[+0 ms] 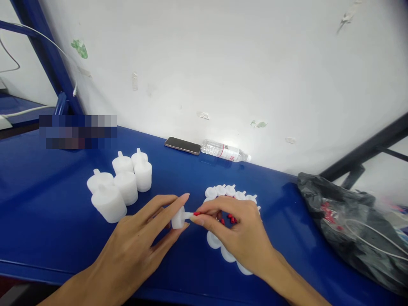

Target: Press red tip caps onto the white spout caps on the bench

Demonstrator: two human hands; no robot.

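Between the thumb and fingers of my left hand (143, 233) is a white plastic cap with a nozzle (178, 218), its narrow tip pointing right. My right hand (237, 229) pinches a small red tip cover (196, 213) at the end of that nozzle. How far the cover sits over the nozzle is hidden by my fingertips. Around and partly under my right hand lie several more white nozzle caps (228, 254) in a ring. Loose red tip covers (232, 219) lie inside the ring.
Stacks of white nozzle caps (109, 204) stand at left on the blue table (172, 272). A phone (182, 145) and a clear plastic bottle (223, 150) lie along the wall. At right is a black plastic bag (344, 233) with red pieces in it.
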